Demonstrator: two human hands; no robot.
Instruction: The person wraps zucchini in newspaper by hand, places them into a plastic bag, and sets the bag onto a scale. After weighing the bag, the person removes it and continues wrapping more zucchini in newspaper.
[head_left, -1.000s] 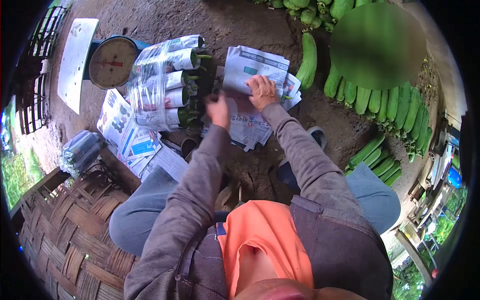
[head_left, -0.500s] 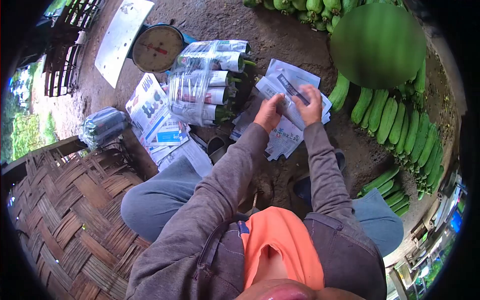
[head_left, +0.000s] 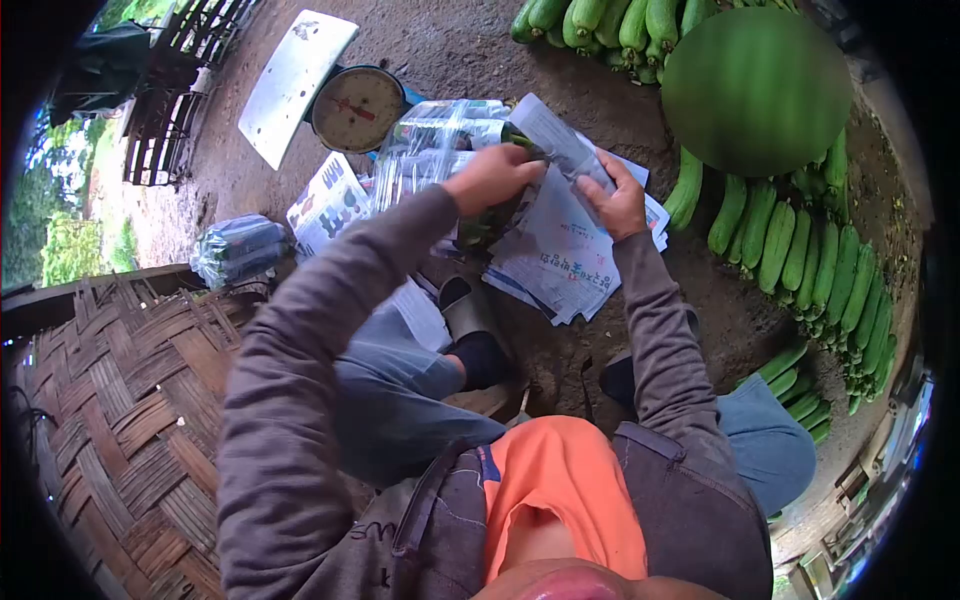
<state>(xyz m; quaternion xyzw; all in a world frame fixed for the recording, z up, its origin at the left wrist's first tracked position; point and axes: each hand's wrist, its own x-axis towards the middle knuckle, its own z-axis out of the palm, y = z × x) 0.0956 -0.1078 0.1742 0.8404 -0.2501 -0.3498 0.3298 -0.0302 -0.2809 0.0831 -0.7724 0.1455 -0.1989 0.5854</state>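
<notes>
My right hand [head_left: 617,200] grips a newspaper roll [head_left: 555,138], thumb on top; what is inside it is hidden. Close by on the left, my left hand [head_left: 495,178] has its fingers curled at the end of a plastic-bound bundle [head_left: 420,150] of paper-wrapped green vegetables. What those fingers pinch, if anything, I cannot make out. Below my right hand lies a stack of newspaper sheets [head_left: 565,255] on the ground.
Long green squashes [head_left: 775,240] lie in rows at the right, partly covered by a blurred disc. A dial scale [head_left: 357,107] stands behind the bundle, near a white board [head_left: 298,88]. Another wrapped bundle [head_left: 240,250] and a woven bamboo panel [head_left: 150,420] are at left.
My left hand has moved left from the newspaper to the bundle's end. The roll has swung upright in my right hand, tilted toward the bundle. The view has shifted slightly.
</notes>
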